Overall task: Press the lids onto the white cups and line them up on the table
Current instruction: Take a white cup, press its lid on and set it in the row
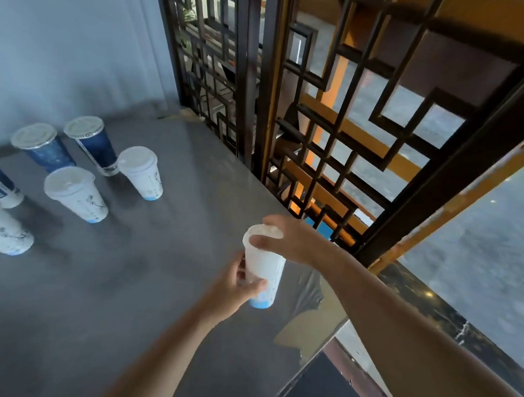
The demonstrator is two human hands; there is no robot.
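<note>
Cup upright, mouth up, leaning slightly; left hand fingers wrapped around its lower body, right hand fingers curled narrow over lid, thumb at rim.

Two bare forearms enter from the lower edge — no sleeves, gloves, watch or rings visible. Left hand: fingers and thumb uncovered, nails short. Right hand: likewise uncovered — its forearm fills the lower right corner.
</note>
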